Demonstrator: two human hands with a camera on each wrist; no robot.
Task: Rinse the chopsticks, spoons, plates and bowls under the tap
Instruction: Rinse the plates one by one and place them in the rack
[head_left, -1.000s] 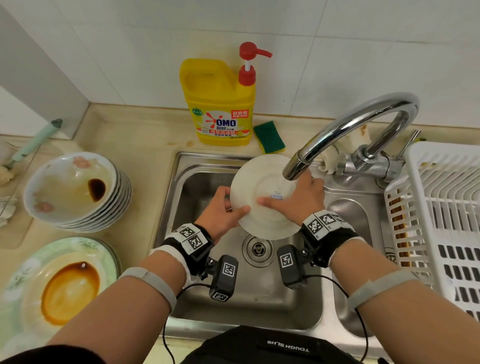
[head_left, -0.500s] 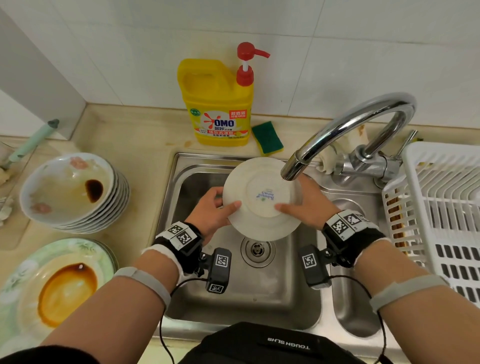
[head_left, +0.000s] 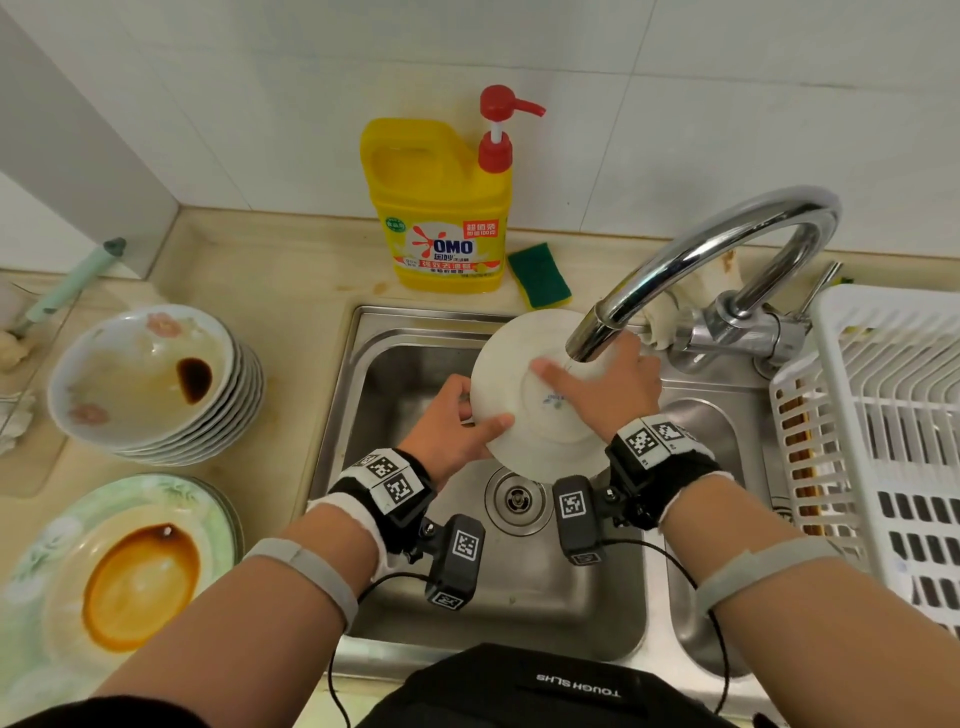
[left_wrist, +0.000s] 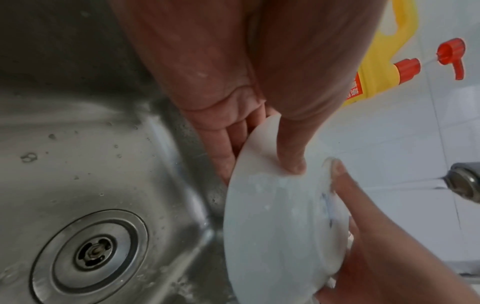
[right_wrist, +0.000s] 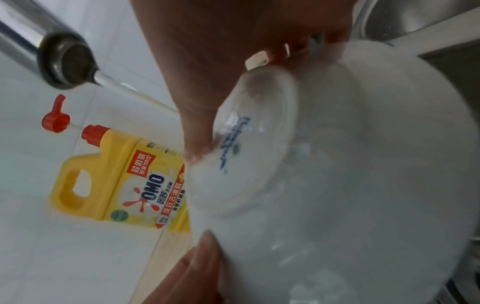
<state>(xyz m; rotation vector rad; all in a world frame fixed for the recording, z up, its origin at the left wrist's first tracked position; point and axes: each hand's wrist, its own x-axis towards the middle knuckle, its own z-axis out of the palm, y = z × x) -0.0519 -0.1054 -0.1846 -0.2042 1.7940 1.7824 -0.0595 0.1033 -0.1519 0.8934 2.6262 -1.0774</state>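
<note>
The white plate (head_left: 524, 400) was up under the tap (head_left: 589, 338), bottom side toward the head camera, tilted over the sink (head_left: 395, 358), and a thin stream from the spout was landing on its foot ring. The left hand (head_left: 457, 421) pinched the rim on the side away from the tap's base, thumb on the underside and fingers behind, as the left wrist view showed plainly. The right hand (head_left: 602, 389) lay on the plate just below the spout with fingers stretched flat over the base beside the blue maker's mark, pressing rather than gripping. So this looked like the rinse of one plate's back, one piece among many. Well away from the tap, on the counter past the sink's far edge, a stack of bowls (head_left: 156, 379) with dark sauce in the top one and a green plate (head_left: 119, 571) pooled with brown sauce sat unwashed. The next move probably called for turning the plate so the water reached its face, with the left-hand pinch kept firm on a wet rim, then a place in the white rack (head_left: 883, 441) beside the tap.
</note>
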